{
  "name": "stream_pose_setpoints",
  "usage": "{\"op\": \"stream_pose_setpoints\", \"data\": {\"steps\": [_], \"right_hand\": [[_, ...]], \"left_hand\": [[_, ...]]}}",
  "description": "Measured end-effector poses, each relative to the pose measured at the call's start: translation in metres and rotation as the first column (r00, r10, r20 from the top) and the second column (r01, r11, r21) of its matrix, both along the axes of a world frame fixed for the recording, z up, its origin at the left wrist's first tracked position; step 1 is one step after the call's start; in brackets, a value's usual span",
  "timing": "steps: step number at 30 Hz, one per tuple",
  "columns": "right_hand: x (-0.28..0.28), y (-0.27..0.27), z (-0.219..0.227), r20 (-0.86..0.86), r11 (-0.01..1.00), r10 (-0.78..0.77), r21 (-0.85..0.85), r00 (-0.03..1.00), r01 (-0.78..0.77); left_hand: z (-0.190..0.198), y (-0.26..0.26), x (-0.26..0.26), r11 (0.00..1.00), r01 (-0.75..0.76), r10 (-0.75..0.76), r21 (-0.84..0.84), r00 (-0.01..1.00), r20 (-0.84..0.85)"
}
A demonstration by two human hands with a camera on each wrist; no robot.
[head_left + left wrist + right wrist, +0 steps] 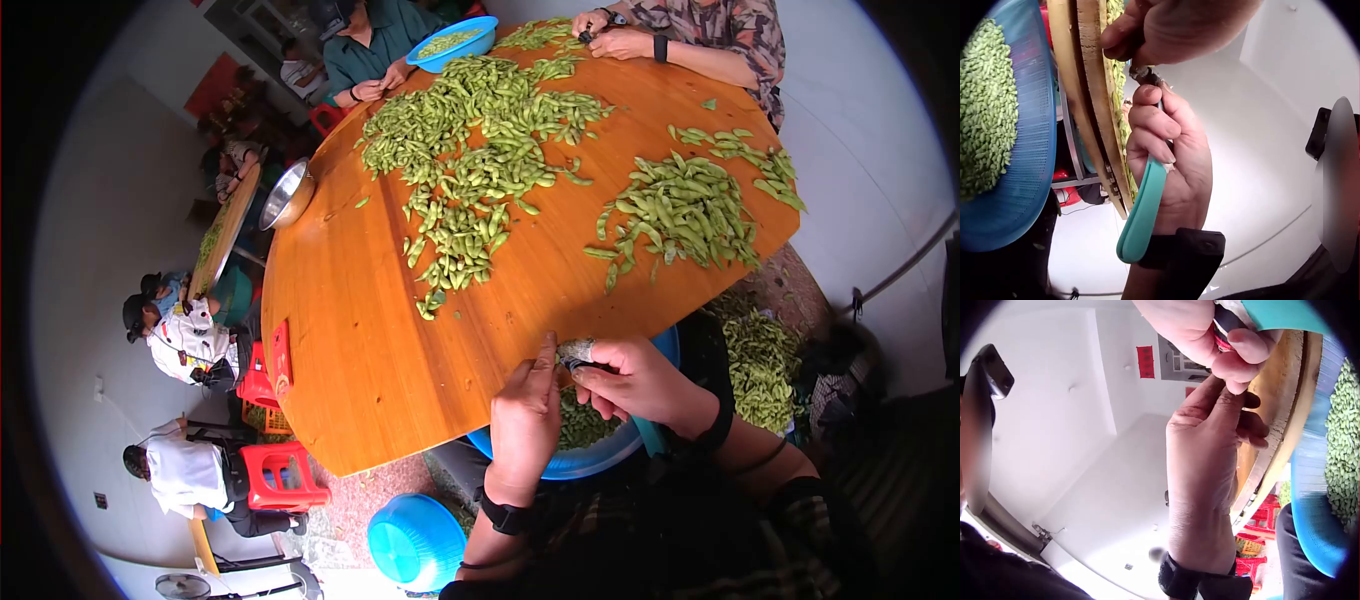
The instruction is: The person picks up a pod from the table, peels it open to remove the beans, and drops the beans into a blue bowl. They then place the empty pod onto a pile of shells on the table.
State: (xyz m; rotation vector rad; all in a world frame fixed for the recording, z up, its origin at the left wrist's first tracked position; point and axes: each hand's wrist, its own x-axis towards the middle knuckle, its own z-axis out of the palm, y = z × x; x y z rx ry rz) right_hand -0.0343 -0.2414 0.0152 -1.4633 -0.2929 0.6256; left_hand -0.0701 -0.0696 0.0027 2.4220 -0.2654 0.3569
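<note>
In the head view my left hand [525, 430] and right hand [650, 385] meet at the fingertips over a blue basin [590, 462] at the table's edge. My right fingers curl round a tool with a teal handle [1144, 212], which sticks out below the palm; a dark grey piece [1145, 75] shows above the fist. Something grey is wrapped by the right fingertips. My left thumb and index fingertips [1227, 400] come together right at the right fingers; I cannot tell what is between them. Shelled green beans [1342, 437] lie in the basin.
A wooden table [380, 390] bears a large heap of green bean pods [470, 150] and a smaller pile [690, 210]. Two people work across it, beside a blue bowl [485, 38]. A steel bowl [288, 195], red stools [280, 478] and a blue tub [415, 540] stand around.
</note>
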Motion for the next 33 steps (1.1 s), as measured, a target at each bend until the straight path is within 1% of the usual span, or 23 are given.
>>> {"op": "stream_pose_setpoints", "data": {"steps": [5, 7, 8, 10, 11, 13, 14, 15, 16, 17, 19, 20, 22, 23, 24, 25, 26, 27, 28, 30, 31, 32, 33], "right_hand": [[-0.004, 0.001, -0.002, -0.040, 0.998, -0.035, 0.057, 0.999, 0.037], [-0.006, 0.003, -0.007, -0.036, 0.991, -0.068, 0.115, 0.997, 0.071], [-0.006, 0.004, -0.010, -0.037, 0.991, -0.070, 0.113, 0.997, 0.073], [-0.006, 0.005, -0.016, -0.075, 0.978, -0.073, 0.188, 0.995, 0.086], [-0.007, 0.005, -0.016, -0.074, 0.979, -0.075, 0.186, 0.994, 0.088], [-0.007, 0.006, -0.015, -0.135, 0.968, -0.058, 0.234, 0.989, 0.089], [-0.006, 0.005, -0.014, -0.134, 0.968, -0.059, 0.234, 0.989, 0.089], [-0.005, 0.004, -0.013, -0.170, 0.968, -0.032, 0.239, 0.985, 0.073], [-0.004, 0.003, -0.011, -0.206, 0.968, -0.005, 0.243, 0.979, 0.056], [-0.004, 0.003, -0.009, -0.206, 0.969, -0.004, 0.241, 0.978, 0.055], [-0.003, 0.003, -0.006, -0.245, 0.968, -0.003, 0.244, 0.970, 0.064], [-0.004, 0.004, -0.007, -0.243, 0.968, 0.001, 0.242, 0.970, 0.060], [-0.005, 0.008, -0.008, -0.125, 0.972, -0.154, 0.161, 0.980, 0.174], [-0.005, 0.007, -0.006, -0.066, 0.967, -0.231, 0.093, 0.971, 0.236], [-0.004, 0.007, -0.008, -0.062, 0.968, -0.227, 0.091, 0.972, 0.232], [-0.002, 0.006, -0.013, 0.142, 0.963, -0.270, 0.022, 0.952, 0.270], [0.001, 0.005, -0.020, 0.343, 0.947, -0.288, -0.036, 0.894, 0.319], [0.004, 0.005, -0.025, 0.493, 0.935, -0.271, -0.071, 0.827, 0.349], [0.005, 0.003, -0.025, 0.495, 0.936, -0.266, -0.072, 0.827, 0.344], [0.005, 0.002, -0.020, 0.589, 0.907, -0.185, -0.206, 0.786, 0.368], [0.005, 0.004, -0.021, 0.590, 0.907, -0.181, -0.208, 0.787, 0.365], [0.005, 0.008, -0.023, 0.724, 0.896, -0.152, -0.185, 0.672, 0.403], [0.004, 0.011, -0.024, 0.834, 0.887, -0.118, -0.156, 0.539, 0.436]], "left_hand": [[-0.003, -0.003, -0.002, 1.000, 0.012, -0.012, -0.011, 1.000, 0.006], [-0.008, -0.003, 0.000, 0.999, 0.028, -0.025, -0.033, 0.996, 0.086], [-0.011, -0.002, -0.001, 0.999, 0.030, -0.027, -0.035, 0.996, 0.086], [-0.017, -0.001, -0.003, 0.974, 0.015, -0.031, -0.228, 0.997, -0.064], [-0.018, -0.001, -0.004, 0.973, 0.018, -0.033, -0.230, 0.997, -0.063], [-0.019, 0.000, -0.005, 0.852, 0.017, -0.112, -0.523, 0.982, -0.151], [-0.019, 0.001, -0.004, 0.852, 0.018, -0.113, -0.523, 0.982, -0.150], [-0.020, 0.003, -0.004, 0.720, -0.007, -0.173, -0.694, 0.967, -0.190], [-0.021, 0.004, -0.003, 0.555, -0.048, -0.239, -0.830, 0.947, -0.214], [-0.022, 0.005, -0.003, 0.554, -0.049, -0.238, -0.831, 0.947, -0.214], [-0.022, 0.007, 0.000, 0.445, -0.126, -0.266, -0.886, 0.927, -0.265], [-0.021, 0.006, 0.001, 0.443, -0.126, -0.263, -0.888, 0.928, -0.263], [-0.017, 0.003, 0.002, 0.320, -0.210, -0.181, -0.924, 0.944, -0.277], [-0.014, 0.003, 0.004, 0.317, -0.207, -0.178, -0.925, 0.945, -0.273], [-0.011, 0.003, 0.006, 0.309, -0.242, -0.098, -0.920, 0.954, -0.284], [-0.008, 0.004, 0.007, 0.298, -0.276, -0.017, -0.914, 0.956, -0.294], [-0.007, 0.007, 0.007, 0.295, -0.273, -0.015, -0.916, 0.957, -0.290], [-0.006, 0.011, 0.006, 0.451, -0.239, -0.081, -0.860, 0.949, -0.306], [-0.005, 0.014, 0.004, 0.592, -0.189, -0.141, -0.783, 0.933, -0.332], [-0.008, 0.004, 0.006, 0.591, -0.200, -0.111, -0.782, 0.940, -0.324], [-0.012, 0.001, 0.007, 0.628, -0.150, -0.047, -0.764, 0.972, -0.230], [-0.013, -0.001, 0.008, 0.666, -0.106, 0.013, -0.739, 0.991, -0.131], [-0.005, -0.002, 0.008, 0.565, -0.123, -0.013, -0.816, 0.987, -0.158]]}}
